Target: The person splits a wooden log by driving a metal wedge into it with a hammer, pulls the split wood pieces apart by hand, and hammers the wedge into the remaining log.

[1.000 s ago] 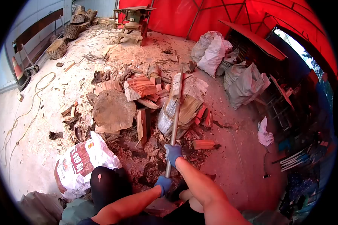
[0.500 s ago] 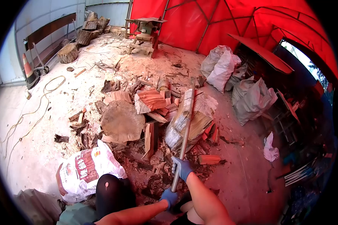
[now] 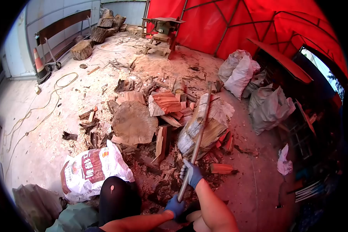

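Pole (image 3: 199, 135): left hand (image 3: 175, 206) wrapped around lower end, right hand (image 3: 193, 174) wrapped around it farther up; log (image 3: 212, 129) beyond grip.

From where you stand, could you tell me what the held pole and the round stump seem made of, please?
Pole: probably smooth metal, given its greyish sheen, though wood is possible. Round stump: bare, rough wood, shown by its brown cut face.

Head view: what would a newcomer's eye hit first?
Probably the bright red sheeting spanning the upper right background. Next, the long pole at centre, gripped by the blue-gloved left hand near its lower end and the right hand higher up, crossing the view of a big log. Then the white printed sack, lower left beside the person's knee.
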